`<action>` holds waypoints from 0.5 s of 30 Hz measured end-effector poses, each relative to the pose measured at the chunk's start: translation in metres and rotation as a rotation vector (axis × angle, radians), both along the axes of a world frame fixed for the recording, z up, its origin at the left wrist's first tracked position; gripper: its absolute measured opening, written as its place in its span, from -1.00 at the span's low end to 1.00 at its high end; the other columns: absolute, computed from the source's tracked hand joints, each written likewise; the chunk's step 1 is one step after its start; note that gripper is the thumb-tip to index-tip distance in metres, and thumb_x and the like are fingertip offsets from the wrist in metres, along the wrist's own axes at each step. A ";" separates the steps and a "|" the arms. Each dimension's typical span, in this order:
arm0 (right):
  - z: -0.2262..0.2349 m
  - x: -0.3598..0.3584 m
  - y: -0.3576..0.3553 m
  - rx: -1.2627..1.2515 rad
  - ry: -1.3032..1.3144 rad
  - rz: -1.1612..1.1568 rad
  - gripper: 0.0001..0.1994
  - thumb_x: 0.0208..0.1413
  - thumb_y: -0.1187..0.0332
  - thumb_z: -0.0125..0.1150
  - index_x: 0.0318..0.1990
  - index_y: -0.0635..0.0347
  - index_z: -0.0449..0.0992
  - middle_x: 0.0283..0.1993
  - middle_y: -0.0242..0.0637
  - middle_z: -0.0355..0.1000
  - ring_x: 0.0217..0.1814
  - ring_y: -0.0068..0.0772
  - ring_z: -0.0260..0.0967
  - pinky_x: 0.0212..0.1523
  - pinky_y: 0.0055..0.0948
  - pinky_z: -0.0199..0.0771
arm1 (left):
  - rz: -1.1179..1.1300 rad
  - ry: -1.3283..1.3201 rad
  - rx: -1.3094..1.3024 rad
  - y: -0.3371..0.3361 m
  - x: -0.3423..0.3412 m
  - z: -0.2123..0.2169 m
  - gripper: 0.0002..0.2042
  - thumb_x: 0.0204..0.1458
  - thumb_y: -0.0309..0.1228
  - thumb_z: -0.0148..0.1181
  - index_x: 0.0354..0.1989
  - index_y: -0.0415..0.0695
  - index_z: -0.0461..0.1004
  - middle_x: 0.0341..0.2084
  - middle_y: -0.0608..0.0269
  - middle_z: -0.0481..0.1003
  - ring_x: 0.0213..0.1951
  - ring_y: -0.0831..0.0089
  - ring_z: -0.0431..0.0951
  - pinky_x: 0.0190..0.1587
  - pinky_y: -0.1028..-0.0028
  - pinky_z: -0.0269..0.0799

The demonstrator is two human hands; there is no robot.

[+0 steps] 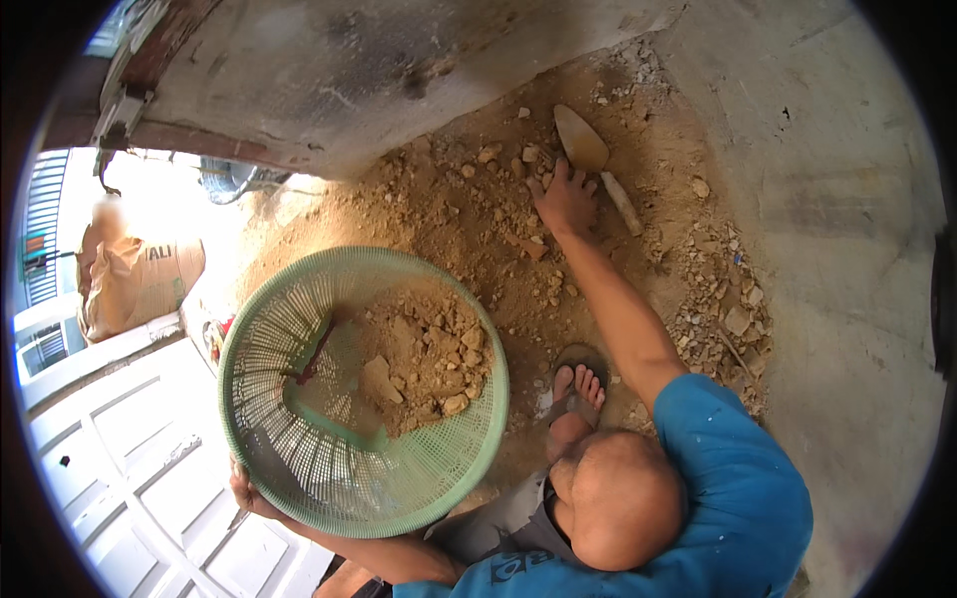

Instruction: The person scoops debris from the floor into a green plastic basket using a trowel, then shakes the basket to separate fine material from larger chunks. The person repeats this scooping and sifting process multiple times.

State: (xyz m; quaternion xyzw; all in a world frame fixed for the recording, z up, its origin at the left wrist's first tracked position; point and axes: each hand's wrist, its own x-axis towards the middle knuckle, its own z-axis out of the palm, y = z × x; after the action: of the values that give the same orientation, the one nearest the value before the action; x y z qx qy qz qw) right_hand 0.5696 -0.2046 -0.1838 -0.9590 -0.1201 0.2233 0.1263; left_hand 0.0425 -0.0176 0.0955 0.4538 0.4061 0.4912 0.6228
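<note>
My left hand (251,494) is closed on the outer rim of a round green plastic mesh basket (478,444) at the lower left. Soil and brown clods (424,359) lie heaped in its right half. Out at the upper right, my right hand (566,204) rests on the loose dirt with its fingers spread, beside several small clods. Just past its fingertips lies the leaf-shaped metal blade of a trowel (582,140). A pale handle-like piece (623,204) lies right of the hand; whether it joins the blade is hard to tell.
Concrete walls (837,229) rise at the right and the far side (329,80). Broken rubble (733,319) lies along the right wall. My sandalled foot (580,384) stands between basket and wall. At left are a white panelled door (130,448) and a brown paper sack (150,284).
</note>
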 end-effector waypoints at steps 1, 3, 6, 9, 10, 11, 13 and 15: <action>-0.002 -0.002 -0.005 -0.006 -0.017 0.027 -0.15 0.36 -0.21 0.20 0.61 0.03 0.06 0.59 0.28 0.04 0.58 0.44 0.11 0.37 0.28 0.45 | 0.003 0.004 -0.002 0.000 -0.001 -0.001 -0.57 0.36 -0.26 0.01 0.09 -0.47 0.49 -0.09 -0.13 0.62 -0.07 0.24 0.65 0.08 0.27 0.61; -0.002 -0.006 -0.018 -0.026 -0.038 0.082 -0.26 0.38 -0.12 0.20 0.57 -0.02 0.15 0.51 0.24 0.17 0.47 0.36 0.28 0.27 0.20 0.55 | 0.012 -0.001 -0.003 0.000 -0.002 -0.002 -0.57 0.36 -0.26 0.01 0.09 -0.47 0.49 -0.09 -0.13 0.62 -0.07 0.24 0.65 0.08 0.27 0.61; 0.002 -0.006 -0.044 0.002 0.005 0.121 -0.43 0.41 0.00 0.18 0.46 -0.02 0.32 0.37 0.11 0.39 0.26 0.15 0.52 0.13 0.03 0.65 | 0.039 0.009 -0.009 -0.001 -0.005 -0.004 -0.58 0.36 -0.26 0.01 0.09 -0.46 0.49 -0.09 -0.13 0.62 -0.07 0.24 0.65 0.08 0.27 0.61; 0.013 0.002 -0.086 0.298 0.138 -0.066 -0.48 0.39 0.03 0.20 0.39 0.03 0.43 0.30 0.04 0.52 0.21 -0.07 0.60 0.13 -0.10 0.65 | 0.049 0.022 -0.007 -0.001 -0.006 -0.004 -0.58 0.36 -0.26 0.01 0.09 -0.45 0.49 -0.09 -0.12 0.62 -0.08 0.24 0.65 0.07 0.27 0.61; 0.020 0.003 -0.106 0.446 0.320 -0.207 -0.48 0.38 0.03 0.21 0.38 0.04 0.46 0.29 0.03 0.55 0.24 -0.15 0.60 0.16 -0.12 0.63 | 0.050 0.030 -0.006 -0.002 -0.006 -0.004 -0.58 0.36 -0.25 0.01 0.09 -0.45 0.49 -0.09 -0.12 0.62 -0.08 0.24 0.65 0.07 0.27 0.61; 0.031 0.006 -0.132 0.366 0.356 -0.275 -0.46 0.37 0.04 0.22 0.42 0.00 0.44 0.32 0.02 0.54 0.27 -0.13 0.59 0.22 -0.08 0.57 | 0.055 0.038 -0.004 -0.002 -0.006 -0.004 -0.58 0.36 -0.25 0.01 0.09 -0.45 0.49 -0.09 -0.12 0.62 -0.08 0.25 0.65 0.07 0.27 0.62; 0.055 0.004 -0.184 0.111 0.204 -0.212 -0.40 0.35 0.02 0.26 0.47 0.00 0.40 0.35 0.03 0.52 0.33 -0.08 0.55 0.31 -0.02 0.47 | 0.064 0.049 -0.008 -0.003 -0.007 -0.004 -0.58 0.36 -0.25 0.01 0.08 -0.45 0.49 -0.10 -0.11 0.62 -0.08 0.25 0.65 0.07 0.27 0.62; 0.071 -0.002 -0.216 -0.320 -0.216 -0.132 -0.32 0.34 -0.03 0.28 0.50 0.09 0.36 0.35 0.08 0.51 0.40 0.01 0.47 0.39 0.02 0.37 | 0.079 0.062 -0.010 -0.002 -0.007 -0.004 -0.58 0.36 -0.25 0.01 0.08 -0.44 0.49 -0.10 -0.11 0.62 -0.08 0.25 0.65 0.07 0.28 0.62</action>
State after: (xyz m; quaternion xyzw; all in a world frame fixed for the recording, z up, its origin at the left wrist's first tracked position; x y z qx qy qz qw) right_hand 0.5679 -0.4206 -0.1133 -0.9910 -0.0328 0.1267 -0.0271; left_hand 0.0359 -0.0198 0.0911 0.4494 0.4453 0.4992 0.5921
